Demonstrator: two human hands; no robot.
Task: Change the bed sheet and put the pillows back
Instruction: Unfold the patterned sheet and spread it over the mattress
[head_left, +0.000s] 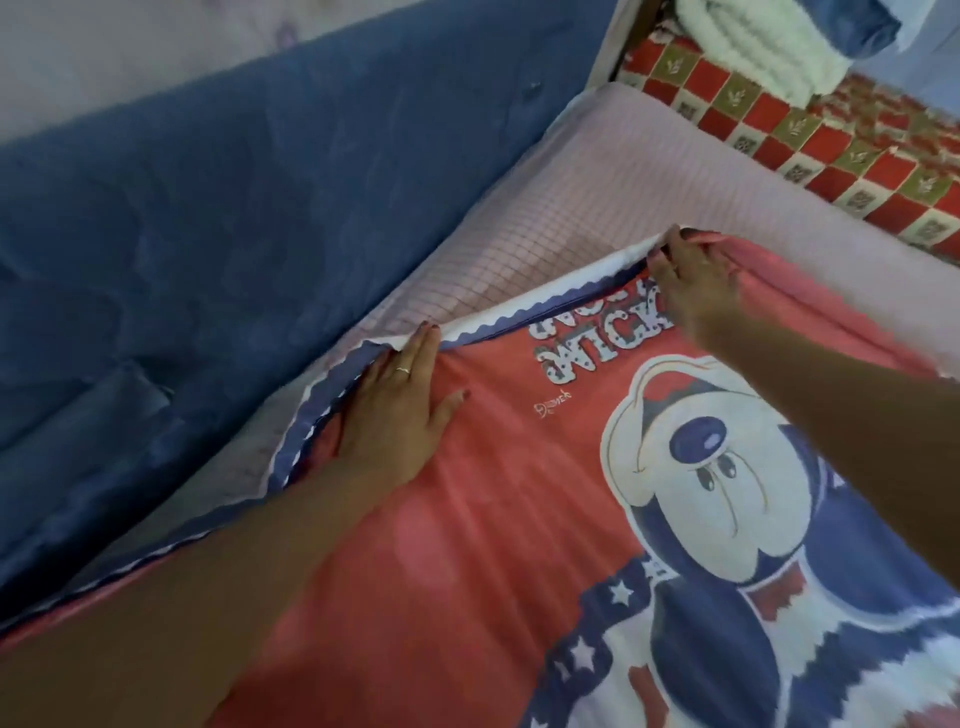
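A red bed sheet (467, 545) with a cartoon mouse print and a blue-and-white scalloped border lies over a pale pink checked mattress (597, 197). Its far edge is folded back, white underside showing. My left hand (400, 415) lies flat, fingers together, on the sheet near the folded corner; a ring is on one finger. My right hand (691, 280) pinches the sheet's far edge, further right. No pillows are visible.
A blue curtain or cloth (234, 208) hangs along the left side of the bed. Beyond the mattress head is a red-and-olive checked cover (810, 130) with a white towel (763, 47) and blue fabric (852, 21) on it.
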